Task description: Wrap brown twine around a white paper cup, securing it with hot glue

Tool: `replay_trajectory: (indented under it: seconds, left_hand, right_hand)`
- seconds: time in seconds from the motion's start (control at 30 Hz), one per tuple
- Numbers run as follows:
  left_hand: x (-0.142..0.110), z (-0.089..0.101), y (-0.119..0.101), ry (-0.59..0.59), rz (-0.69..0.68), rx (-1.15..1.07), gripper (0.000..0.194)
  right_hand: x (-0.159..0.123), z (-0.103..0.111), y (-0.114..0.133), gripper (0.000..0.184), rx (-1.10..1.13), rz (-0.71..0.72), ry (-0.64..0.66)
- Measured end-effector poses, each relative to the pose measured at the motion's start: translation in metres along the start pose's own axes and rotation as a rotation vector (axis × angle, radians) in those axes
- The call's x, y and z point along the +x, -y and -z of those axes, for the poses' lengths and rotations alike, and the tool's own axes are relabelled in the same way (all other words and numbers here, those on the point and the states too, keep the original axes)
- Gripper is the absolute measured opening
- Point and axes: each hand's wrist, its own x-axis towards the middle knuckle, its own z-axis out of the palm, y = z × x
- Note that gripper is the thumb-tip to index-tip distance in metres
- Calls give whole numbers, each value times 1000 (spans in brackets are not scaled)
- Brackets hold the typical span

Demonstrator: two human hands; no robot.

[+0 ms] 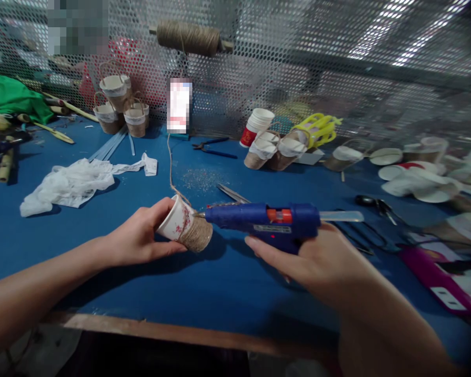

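My left hand (pixel 141 235) grips a white paper cup (pixel 172 222) with a red floral print, tilted so its rim faces up and left. Brown twine is wound around the cup's lower half, and a loose twine strand (pixel 170 162) runs from it up toward the back. In my right hand (pixel 317 256) is a blue hot glue gun (pixel 255 220), a clear glue stick (pixel 341 216) poking out of its rear. The gun's nozzle is at the cup's side, by the edge of the wound twine. Scissors (pixel 232 192) lie partly hidden behind the gun.
A twine spool (pixel 188 38) hangs on the perforated metal screen. Twine-wrapped cups (pixel 115 94) stand back left, others (pixel 261 152) back right. White lace (pixel 73 183), pliers (pixel 215 148), a lit phone (pixel 179 104), a purple power strip (pixel 435 277) and black-handled scissors (pixel 371 201) lie around the blue table.
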Motion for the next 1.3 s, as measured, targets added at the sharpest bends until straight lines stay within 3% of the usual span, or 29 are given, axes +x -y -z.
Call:
replay_trajectory:
  seconds: [0.33,0.53,0.83,0.93,1.0,1.17,1.23,1.3]
  left_hand:
    - [1,0,1,-9,17,34,37]
    - [1,1,0,1,-17,50,34]
    - [-1,0,0,4,-5,46,34]
    - [1,1,0,0,23,47,36]
    - [2,1,0,-2,52,43,36]
    - [5,0,3,-28,104,20,34]
    - [5,0,5,-48,122,53,33]
    - [6,0,5,-63,124,76,32]
  right_hand:
    - [0,-2,-1,19,-36,-29,23]
    - [-1,-2,3,35,-44,-35,-32]
    - [-1,-2,5,31,-57,-79,1]
    - [-1,-2,4,21,-52,-87,13]
    - [-2,-2,4,19,-25,-135,33]
    - [3,4,-2,35,212,-317,119]
    - [10,4,-12,28,336,-335,51]
    - [21,4,-30,25,380,-420,-114]
